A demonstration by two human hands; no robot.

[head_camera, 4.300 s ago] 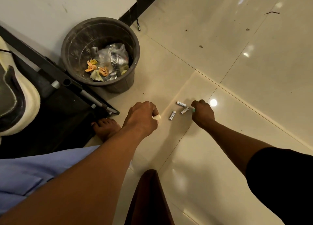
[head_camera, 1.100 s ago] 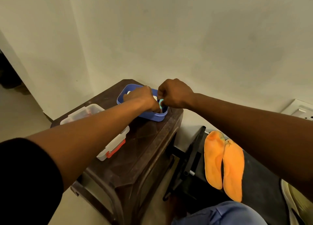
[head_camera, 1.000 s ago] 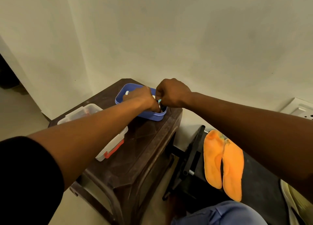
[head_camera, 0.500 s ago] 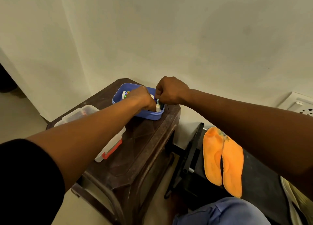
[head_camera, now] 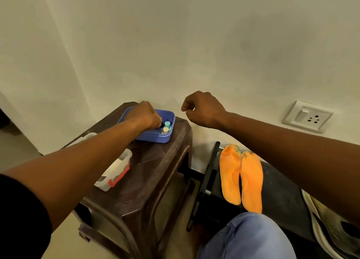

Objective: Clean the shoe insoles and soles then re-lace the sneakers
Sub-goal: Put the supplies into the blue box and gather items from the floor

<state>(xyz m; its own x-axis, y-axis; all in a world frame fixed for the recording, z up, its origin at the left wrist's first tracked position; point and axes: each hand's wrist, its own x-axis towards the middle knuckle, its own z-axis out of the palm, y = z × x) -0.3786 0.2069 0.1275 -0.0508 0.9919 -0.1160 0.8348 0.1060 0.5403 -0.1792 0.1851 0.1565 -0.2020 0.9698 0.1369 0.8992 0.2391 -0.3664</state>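
The left hand (head_camera: pixel 145 113) reached into the blue tray (head_camera: pixel 155 136) on the brown tabletop (head_camera: pixel 155 171); its fingers were curled down beside two small tubes (head_camera: pixel 166 127) standing there, but I could not tell if its grip pinched anything. The right hand (head_camera: pixel 204 108) hung in the air beside the tray, its grip loosely curled and holding nothing. Two orange insoles (head_camera: pixel 241 178) lay side by side on a black bench (head_camera: pixel 280 190) to the right. A sneaker (head_camera: pixel 331 229) lay at the bench's right end. A clear box (head_camera: pixel 115 173) sat on the tabletop too.
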